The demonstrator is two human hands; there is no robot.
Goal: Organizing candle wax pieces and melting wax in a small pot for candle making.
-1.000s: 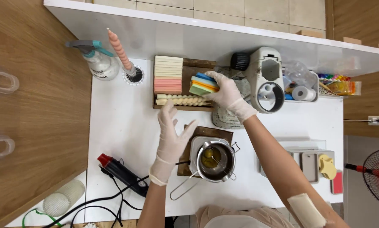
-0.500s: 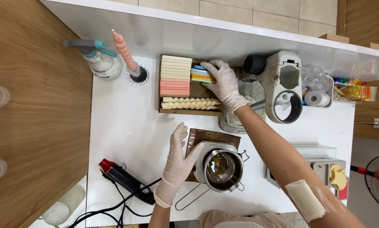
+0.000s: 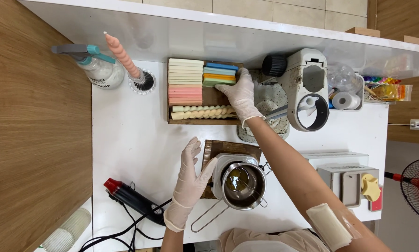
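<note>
Coloured wax bars (image 3: 219, 74) — right hand (image 3: 239, 95) touching

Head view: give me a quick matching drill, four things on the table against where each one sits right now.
Things:
1. spray bottle
2. twisted candle
3. metal pot
4. coloured bars

Places:
A. on the small hotplate, beside the left hand
B. in the wooden tray, at the right hand
C. far left of the table, next to the wooden panel
D. upright in a round holder

Pairs: 1-C, 2-D, 3-A, 4-B
</note>
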